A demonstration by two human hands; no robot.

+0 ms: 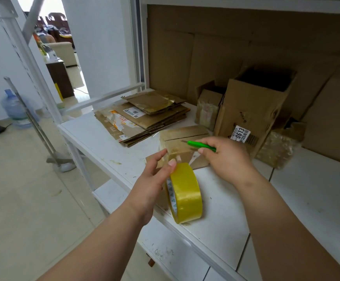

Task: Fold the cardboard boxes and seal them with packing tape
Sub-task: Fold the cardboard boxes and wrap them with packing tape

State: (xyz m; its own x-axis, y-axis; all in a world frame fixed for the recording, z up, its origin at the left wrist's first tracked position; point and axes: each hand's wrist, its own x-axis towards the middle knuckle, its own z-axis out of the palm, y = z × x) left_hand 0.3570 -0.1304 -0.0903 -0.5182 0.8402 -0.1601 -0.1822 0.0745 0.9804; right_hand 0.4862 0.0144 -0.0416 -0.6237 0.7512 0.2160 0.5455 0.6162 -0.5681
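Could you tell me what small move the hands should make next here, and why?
Probably draw the green knife in the right hand across the tape between the small box and the tape roll, which the left hand touches; the tape appears uncut.

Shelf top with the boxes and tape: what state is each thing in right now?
Small box: folded shut, taped.
Tape roll: on edge, left hand on it.
Green cutter: gripped by right hand, blade at the small box.
Flat boxes: unfolded, stacked.
Tall box: upright, top open.
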